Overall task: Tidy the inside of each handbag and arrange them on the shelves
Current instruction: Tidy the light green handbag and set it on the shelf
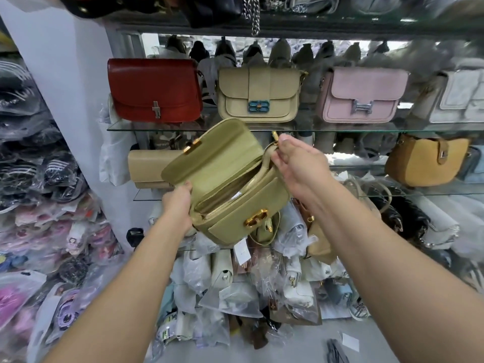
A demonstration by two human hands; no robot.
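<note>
Two bare forearms reach forward from the bottom edge. The left hand curls round the lower left corner of an olive handbag, thumb on top. The right hand pinches the bag's right end beside the zip. The bag hangs in the air between them, tilted, with its flap thrown back, its zip open and a bit of white paper showing inside. A gold clasp sits on its front. Below and behind lies a heap of plastic-wrapped bags. Farther back, a glass shelf carries a red bag, a beige bag and a pink bag side by side.
</note>
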